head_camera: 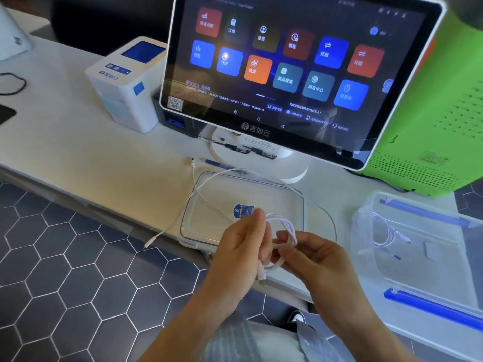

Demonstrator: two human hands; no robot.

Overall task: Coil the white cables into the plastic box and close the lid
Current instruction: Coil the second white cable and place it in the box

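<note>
- White cable [283, 232] sits partly wound into a small coil between both hands, just past the counter's near edge and above the lid [209, 218], which lies flat on the counter [78, 152].
- Left hand [241, 246] is raised with fingers upright, thumb and fingers pinching the coil's left side; a plug end hangs down below this hand.
- Right hand [311, 257] comes in from the right, palm turned inward, fingers curled around the coil's lower right loops.
- The cable's loose length runs back over the lid in a wide arc toward the monitor base, then returns across the lid's left side and ends in a plug hanging off the counter's near edge.
- Plastic box [423, 257] stands at the counter's right end, cut off by the picture's right edge; another white cable [384, 232] already lies coiled inside, blurred through the clear wall.
- The lid's sticker is partly hidden behind the left fingertips.
- A touchscreen monitor [287, 64] stands behind the lid, a white printer [122, 84] to its left, a green case [431, 121] to its right.
- A blue pen [222, 164] lies just behind the lid, near the monitor base.
</note>
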